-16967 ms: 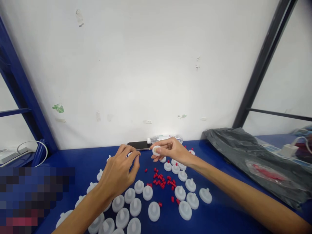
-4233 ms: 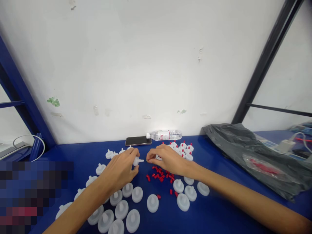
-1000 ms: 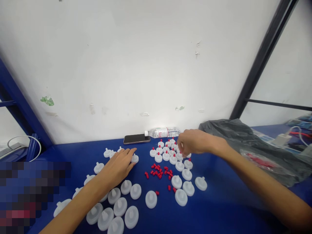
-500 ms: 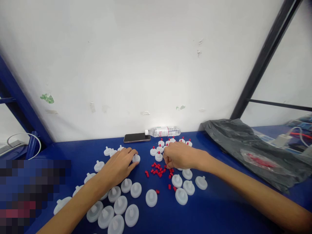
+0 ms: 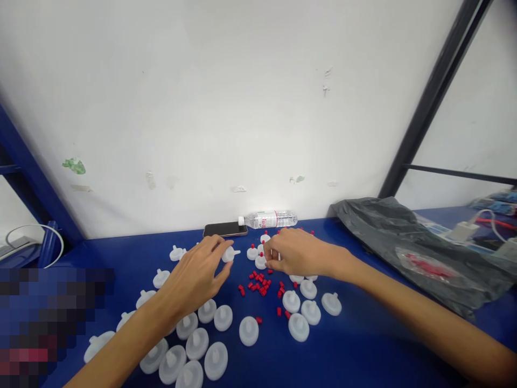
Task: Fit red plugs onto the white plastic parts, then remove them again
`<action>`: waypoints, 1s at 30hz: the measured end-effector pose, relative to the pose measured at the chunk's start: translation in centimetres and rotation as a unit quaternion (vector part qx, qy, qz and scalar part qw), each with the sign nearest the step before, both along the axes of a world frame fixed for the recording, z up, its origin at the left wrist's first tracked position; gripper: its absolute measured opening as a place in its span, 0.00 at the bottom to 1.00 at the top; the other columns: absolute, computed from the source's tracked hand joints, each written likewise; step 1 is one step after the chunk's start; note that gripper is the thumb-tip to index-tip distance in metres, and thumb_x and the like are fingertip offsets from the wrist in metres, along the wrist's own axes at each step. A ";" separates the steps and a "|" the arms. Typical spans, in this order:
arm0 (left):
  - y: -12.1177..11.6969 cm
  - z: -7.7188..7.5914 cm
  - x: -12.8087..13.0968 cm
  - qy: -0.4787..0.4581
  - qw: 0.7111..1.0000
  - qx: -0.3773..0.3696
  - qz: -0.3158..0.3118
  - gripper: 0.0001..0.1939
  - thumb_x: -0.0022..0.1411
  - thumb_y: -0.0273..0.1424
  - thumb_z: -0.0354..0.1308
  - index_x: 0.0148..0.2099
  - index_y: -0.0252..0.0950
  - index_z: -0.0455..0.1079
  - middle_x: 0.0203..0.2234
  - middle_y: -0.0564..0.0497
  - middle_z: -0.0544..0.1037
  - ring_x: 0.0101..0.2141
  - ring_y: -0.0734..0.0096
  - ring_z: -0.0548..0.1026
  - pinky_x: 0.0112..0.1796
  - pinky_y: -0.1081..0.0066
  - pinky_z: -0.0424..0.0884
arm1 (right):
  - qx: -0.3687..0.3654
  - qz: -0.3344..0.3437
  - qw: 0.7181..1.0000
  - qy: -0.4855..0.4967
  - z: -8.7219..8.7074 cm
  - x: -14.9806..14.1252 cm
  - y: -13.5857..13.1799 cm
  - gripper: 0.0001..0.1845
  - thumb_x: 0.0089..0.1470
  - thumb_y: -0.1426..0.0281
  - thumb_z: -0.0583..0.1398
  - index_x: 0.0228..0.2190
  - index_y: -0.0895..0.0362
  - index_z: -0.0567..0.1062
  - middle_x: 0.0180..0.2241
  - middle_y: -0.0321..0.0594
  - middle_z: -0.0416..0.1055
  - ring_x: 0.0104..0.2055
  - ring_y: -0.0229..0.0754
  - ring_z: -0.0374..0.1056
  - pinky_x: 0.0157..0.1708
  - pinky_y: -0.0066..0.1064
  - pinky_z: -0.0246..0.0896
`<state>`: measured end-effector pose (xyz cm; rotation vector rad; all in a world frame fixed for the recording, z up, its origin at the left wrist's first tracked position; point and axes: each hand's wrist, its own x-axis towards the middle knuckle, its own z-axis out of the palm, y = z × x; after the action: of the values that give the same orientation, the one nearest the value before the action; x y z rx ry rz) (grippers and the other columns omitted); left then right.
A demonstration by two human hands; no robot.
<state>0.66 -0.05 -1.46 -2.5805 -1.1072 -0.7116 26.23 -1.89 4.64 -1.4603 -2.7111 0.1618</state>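
My left hand [image 5: 197,275] pinches a white plastic disc part [image 5: 229,254] and holds it above the blue table [image 5: 363,345] with its stem pointing right. My right hand [image 5: 297,252] is closed in a pinch just right of it, fingertips over the scattered small red caps [image 5: 258,283]; what it grips is too small to make out. Several white disc parts without caps [image 5: 197,342] lie below the left hand. Others [image 5: 309,310] lie under the right wrist. Discs with red caps fitted [image 5: 254,251] stand behind the right hand.
A phone [image 5: 225,230] and a lying water bottle [image 5: 269,219] rest against the white wall. A dark plastic bag [image 5: 407,242] holding a packet of red caps [image 5: 426,267] covers the table's right side. Cables and a charger [image 5: 464,230] sit far right.
My left hand has lifted a white disc off the table and turned its stem to the right. My right hand has come back from the capped discs to the red caps, then risen toward the disc.
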 end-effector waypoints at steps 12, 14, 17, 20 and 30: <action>-0.5 -0.3 0.1 0.021 0.996 0.046 -0.076 0.18 0.70 0.32 0.51 0.58 0.31 0.71 0.47 0.39 0.80 0.45 0.53 0.78 0.45 0.52 0.77 | -0.034 0.045 0.989 0.139 -0.4 -0.8 0.1 0.06 0.49 0.75 0.61 0.23 0.57 0.70 0.22 0.32 0.72 0.23 0.33 0.63 0.25 0.27 0.53; -0.6 -0.2 0.2 0.021 0.996 0.052 -0.072 0.18 0.70 0.33 0.52 0.57 0.30 0.71 0.46 0.39 0.80 0.45 0.53 0.78 0.47 0.51 0.76 | -0.039 0.036 0.985 0.167 -0.5 -1.0 0.2 0.07 0.49 0.75 0.61 0.23 0.56 0.69 0.21 0.31 0.71 0.23 0.33 0.63 0.24 0.27 0.53; -0.8 -0.1 0.3 0.019 0.996 0.054 -0.067 0.19 0.70 0.34 0.52 0.58 0.31 0.71 0.45 0.40 0.80 0.45 0.54 0.77 0.50 0.49 0.75 | -0.049 0.031 0.972 0.226 -0.6 -1.1 0.5 0.06 0.52 0.72 0.62 0.25 0.56 0.70 0.22 0.33 0.73 0.25 0.35 0.68 0.26 0.27 0.58; -0.7 -0.1 0.3 0.017 0.996 0.049 -0.066 0.20 0.71 0.36 0.52 0.58 0.31 0.70 0.45 0.40 0.80 0.46 0.53 0.77 0.50 0.48 0.75 | -0.071 0.037 0.954 0.290 -0.6 -1.0 0.6 0.06 0.55 0.69 0.63 0.28 0.56 0.72 0.25 0.36 0.76 0.28 0.38 0.73 0.29 0.28 0.64; -0.2 -0.1 0.1 0.037 0.998 0.038 -0.015 0.19 0.70 0.35 0.53 0.57 0.30 0.72 0.45 0.39 0.80 0.46 0.52 0.75 0.44 0.52 0.77 | 0.011 0.042 0.984 0.170 -1.1 -1.0 1.0 0.05 0.59 0.67 0.64 0.36 0.56 0.79 0.31 0.38 0.80 0.32 0.40 0.75 0.32 0.30 0.62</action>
<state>0.76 -0.24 -1.59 -2.5417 -1.0018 -0.6457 25.19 -0.89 3.59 -1.1851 -2.4881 0.3499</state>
